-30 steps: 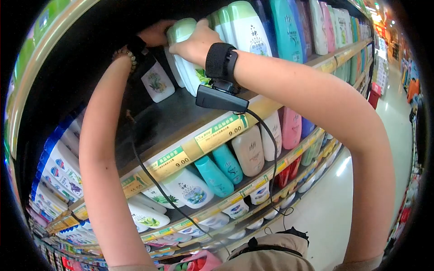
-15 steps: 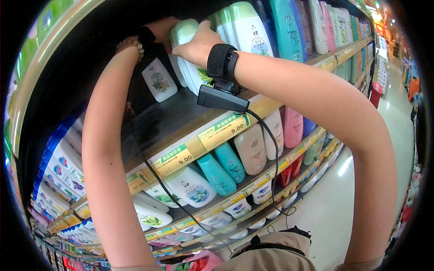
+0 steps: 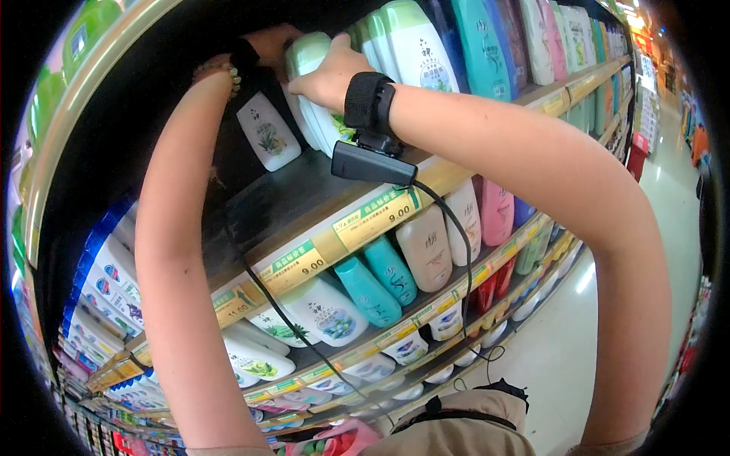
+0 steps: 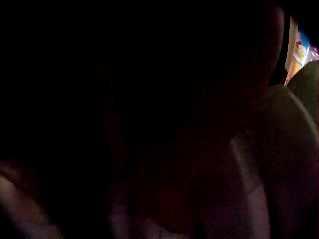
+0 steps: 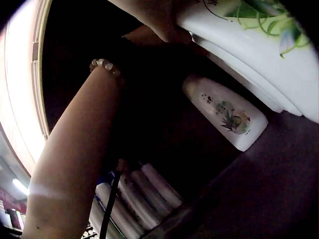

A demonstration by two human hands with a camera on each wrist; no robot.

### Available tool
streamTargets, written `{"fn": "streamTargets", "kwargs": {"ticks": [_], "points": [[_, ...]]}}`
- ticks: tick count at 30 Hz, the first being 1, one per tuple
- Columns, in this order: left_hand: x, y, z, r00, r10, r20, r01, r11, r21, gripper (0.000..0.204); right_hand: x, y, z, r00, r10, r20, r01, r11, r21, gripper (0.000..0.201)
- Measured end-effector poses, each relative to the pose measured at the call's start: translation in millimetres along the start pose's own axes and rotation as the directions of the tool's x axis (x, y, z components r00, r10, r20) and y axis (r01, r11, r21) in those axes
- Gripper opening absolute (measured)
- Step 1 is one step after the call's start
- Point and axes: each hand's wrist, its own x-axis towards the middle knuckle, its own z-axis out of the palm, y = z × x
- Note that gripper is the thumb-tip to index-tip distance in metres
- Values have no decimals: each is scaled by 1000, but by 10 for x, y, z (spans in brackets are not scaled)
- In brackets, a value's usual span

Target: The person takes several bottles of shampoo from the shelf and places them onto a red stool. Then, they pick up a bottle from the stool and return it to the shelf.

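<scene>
On the upper shelf, a row of white bottles with pale green caps leans to one side. My right hand grips the front white bottle of this row near its cap, thumb on the left side. Behind the same row, in shadow, is my left hand, its fingers hidden by the bottles. A separate white bottle with a plant print stands tilted to the left; neither hand touches it in the right wrist view. The left wrist view is almost black, with dim bottle shapes.
Right of the row stand more white bottles and teal bottles. Price labels line the shelf edge. Lower shelves hold teal, beige and pink bottles. Black cables hang from the wrist devices. An aisle floor lies at the right.
My left wrist has moved up and slightly to the right, deeper behind the bottles. My right hand stays on the front bottle with hardly any shift.
</scene>
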Motion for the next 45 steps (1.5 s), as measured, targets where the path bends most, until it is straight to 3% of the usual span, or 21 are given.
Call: {"fn": "streamTargets", "kwargs": {"ticks": [5,10,17,20,23,26,29,32,35,38,41,45], "points": [[-113,-73,16,990,74,-122,-87,990,-109,91,10,41,15,992,-121,-31,119,991,-67,84],[-164,4,37,989,102,-103,-121,974,-194,92,29,35,46,990,-135,-50,131,988,-81,86],[-103,-57,43,967,196,-165,-217,969,-121,85,21,-34,100,997,-35,-75,30,997,-64,87],[-201,92,-75,985,162,-67,-170,974,-147,84,20,-5,83,996,-56,-64,53,998,-40,87],[-202,63,16,977,160,-141,-191,951,-245,83,3,1,41,997,-59,-43,59,998,-20,87],[-184,57,26,980,161,-118,-184,960,-213,83,-11,7,22,998,-48,-40,47,999,-25,87],[-234,45,44,966,179,-186,-224,939,-260,82,-7,21,8,998,-58,-26,58,998,-19,87],[-250,34,28,976,167,-138,-204,920,-335,80,-6,37,-19,997,-81,-10,81,997,-19,86],[-311,47,48,976,82,-200,-137,951,-276,79,-20,34,-21,997,-82,0,82,996,-20,85],[-370,131,-21,984,7,-177,-50,970,-237,79,-18,36,-17,997,-78,6,78,997,-17,86],[-306,109,-74,998,-44,-39,35,979,-201,90,-17,60,-21,996,-86,-2,86,996,15,87],[-204,29,13,997,61,-56,-74,957,-280,89,-47,56,-18,999,-35,-12,35,999,33,90]]}}
